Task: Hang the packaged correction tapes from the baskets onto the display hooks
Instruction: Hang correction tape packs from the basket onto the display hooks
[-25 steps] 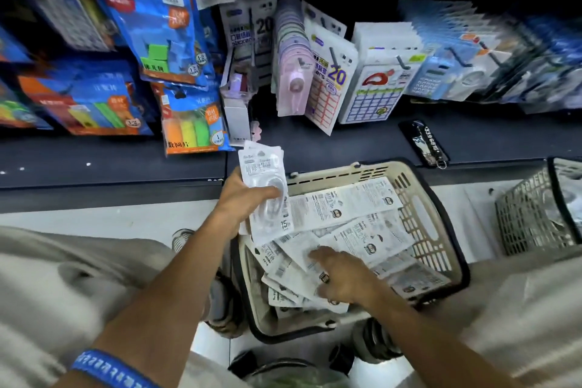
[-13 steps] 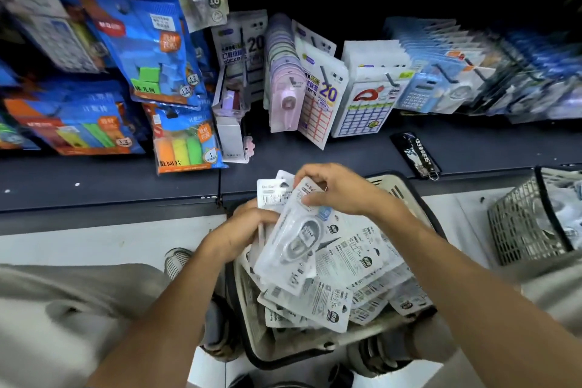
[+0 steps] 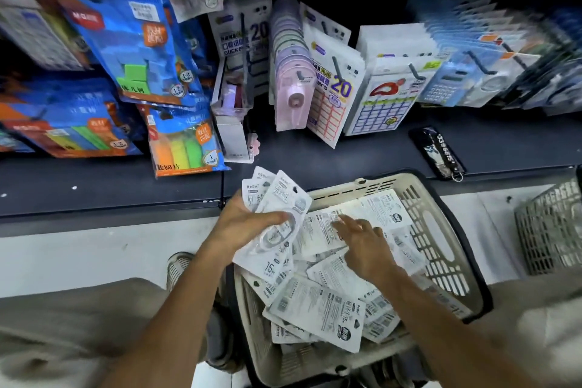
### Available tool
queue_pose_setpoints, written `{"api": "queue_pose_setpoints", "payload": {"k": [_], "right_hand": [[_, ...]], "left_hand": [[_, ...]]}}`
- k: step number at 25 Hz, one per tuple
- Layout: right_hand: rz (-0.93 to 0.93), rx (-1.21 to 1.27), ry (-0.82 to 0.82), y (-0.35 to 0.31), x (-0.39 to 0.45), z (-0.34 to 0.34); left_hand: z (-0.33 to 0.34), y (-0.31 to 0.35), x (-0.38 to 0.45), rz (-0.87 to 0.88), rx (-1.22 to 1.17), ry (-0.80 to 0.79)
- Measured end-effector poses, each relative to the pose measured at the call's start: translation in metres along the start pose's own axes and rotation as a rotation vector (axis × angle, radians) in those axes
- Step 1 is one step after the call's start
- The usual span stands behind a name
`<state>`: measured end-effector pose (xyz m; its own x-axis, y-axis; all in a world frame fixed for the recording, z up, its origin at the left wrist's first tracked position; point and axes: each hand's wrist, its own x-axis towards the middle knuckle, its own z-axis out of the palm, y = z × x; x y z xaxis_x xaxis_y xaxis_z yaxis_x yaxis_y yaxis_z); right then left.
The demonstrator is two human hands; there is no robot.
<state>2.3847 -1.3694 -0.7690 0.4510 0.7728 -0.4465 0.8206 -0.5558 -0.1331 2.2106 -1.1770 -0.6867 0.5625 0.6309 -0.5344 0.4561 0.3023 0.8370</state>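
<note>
Nearest the camera, 2 bare forearms reach forward over a cream plastic basket (image 3: 441, 236) with a dark rim, which sits on the pale floor and is heaped with white packaged correction tapes (image 3: 318, 305) lying mostly face down. The right hand (image 3: 362, 246) is down in the basket, fingers spread and nearly straight, resting on the top packs without curling round any of them. Just left of it, at the basket's left edge, the left hand (image 3: 242, 224) grips a fanned bunch of packs (image 3: 277, 214), thumb laid across the front one and fingers behind; at least 3 cards show, their hang-hole ends pointing up toward the shelf. A second, grey mesh basket (image 3: 548, 230) stands well apart at the right edge. Beyond the baskets runs a dark shelf ledge (image 3: 94, 186) with a black keychain tag (image 3: 437, 151) lying on it. Farther back, display hooks (image 3: 415, 71) carry rows of goods: pink correction tapes (image 3: 293, 94), sticker sheets marked 20 (image 3: 333, 94), and blue packs (image 3: 138, 41) at the left.
</note>
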Motion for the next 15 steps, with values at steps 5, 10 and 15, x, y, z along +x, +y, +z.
{"api": "queue_pose_setpoints", "payload": {"k": [5,10,15], "right_hand": [[-0.167,0.069,0.312,0.023,0.009,-0.015],[-0.329,0.283,0.393,0.016,0.012,-0.083],[-0.295,0.502,0.241,0.015,-0.006,-0.141]], "left_hand": [[0.003,0.007,0.005,0.106,0.230,0.135],[0.002,0.019,-0.005,0.224,0.640,0.232],[-0.010,0.026,-0.011,0.201,0.364,0.178]]}}
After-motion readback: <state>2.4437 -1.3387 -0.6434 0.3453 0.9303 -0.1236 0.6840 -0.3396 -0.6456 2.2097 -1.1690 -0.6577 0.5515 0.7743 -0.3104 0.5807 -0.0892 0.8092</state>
